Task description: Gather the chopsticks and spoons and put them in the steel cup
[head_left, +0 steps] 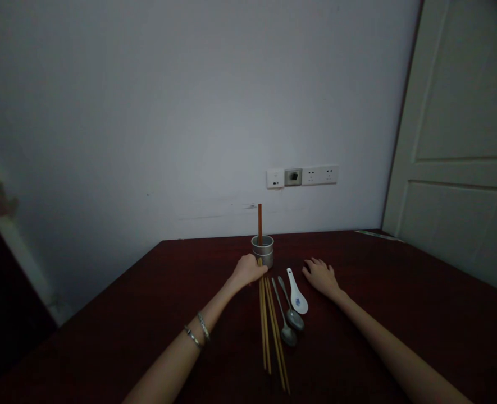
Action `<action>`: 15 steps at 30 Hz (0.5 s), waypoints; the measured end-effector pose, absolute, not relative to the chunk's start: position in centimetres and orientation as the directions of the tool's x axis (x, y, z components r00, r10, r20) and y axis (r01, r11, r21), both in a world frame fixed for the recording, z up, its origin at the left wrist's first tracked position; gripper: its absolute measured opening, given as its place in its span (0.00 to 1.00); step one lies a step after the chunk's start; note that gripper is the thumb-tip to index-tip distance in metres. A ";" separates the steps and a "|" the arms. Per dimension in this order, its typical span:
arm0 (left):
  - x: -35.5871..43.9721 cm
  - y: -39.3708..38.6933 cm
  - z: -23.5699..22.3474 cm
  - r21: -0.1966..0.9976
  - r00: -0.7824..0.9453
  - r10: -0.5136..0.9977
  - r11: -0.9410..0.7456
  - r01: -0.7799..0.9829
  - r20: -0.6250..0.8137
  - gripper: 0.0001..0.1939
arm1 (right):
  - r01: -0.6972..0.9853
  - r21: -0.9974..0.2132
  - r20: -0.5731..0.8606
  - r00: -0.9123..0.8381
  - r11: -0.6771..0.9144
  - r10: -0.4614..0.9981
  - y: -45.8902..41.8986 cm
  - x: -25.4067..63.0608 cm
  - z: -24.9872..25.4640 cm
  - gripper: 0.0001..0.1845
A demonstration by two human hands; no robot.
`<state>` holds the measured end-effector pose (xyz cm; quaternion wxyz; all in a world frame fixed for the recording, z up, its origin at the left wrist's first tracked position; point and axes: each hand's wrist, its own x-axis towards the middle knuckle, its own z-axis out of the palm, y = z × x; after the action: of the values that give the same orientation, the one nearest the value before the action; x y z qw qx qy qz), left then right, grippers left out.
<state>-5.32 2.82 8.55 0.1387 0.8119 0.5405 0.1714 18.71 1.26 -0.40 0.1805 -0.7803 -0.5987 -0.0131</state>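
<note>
My left hand [249,270] is closed around the upper end of a light wooden chopstick [262,320], just in front of a metal cup [267,257]. How many chopsticks it grips is partly hidden by the fingers. More pale chopsticks [277,336] lie beside that one, pointing toward me. A reddish-brown chopstick or pair [260,221] stands upright in the cup. To the right lie two metal spoons [288,335] and a white soup spoon [299,302] with a blue mark. My right hand [320,277] rests palm down on the table, fingers spread, holding nothing.
The dark red table [181,292] meets a pale wall with a row of sockets and a switch [302,177]. A panelled door [463,207] stands at the right. A thin strip [378,235] lies along the table's back right edge.
</note>
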 end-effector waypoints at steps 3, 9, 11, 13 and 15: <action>-5.4 2.3 11.1 0.421 0.363 0.911 -0.412 0.808 0.195 0.13 | 0.897 -0.423 0.288 0.267 -0.128 0.920 1.4 19.1 0.9 0.23; -4.9 1.6 15.4 0.365 0.319 0.834 -0.498 0.786 0.450 0.13 | 0.554 -0.747 0.541 0.184 0.368 0.821 -0.1 15.2 7.8 0.16; -4.6 1.4 16.4 0.355 0.302 0.800 -0.523 0.775 0.519 0.13 | 0.234 -0.909 0.377 0.106 0.345 0.920 -1.3 12.8 10.1 0.16; -4.4 1.2 17.2 0.351 0.276 0.779 -0.528 0.774 0.563 0.12 | -0.053 -0.960 0.274 0.015 0.275 0.962 -2.4 10.6 11.6 0.19; -4.3 1.1 17.8 0.350 0.256 0.771 -0.522 0.778 0.582 0.11 | -0.187 -0.953 0.250 -0.038 0.239 0.968 -3.1 9.0 12.4 0.21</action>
<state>-4.26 1.11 17.77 -0.0043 0.7926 0.4886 0.3647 9.05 -3.14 12.38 0.5858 -0.3715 -0.5255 0.4926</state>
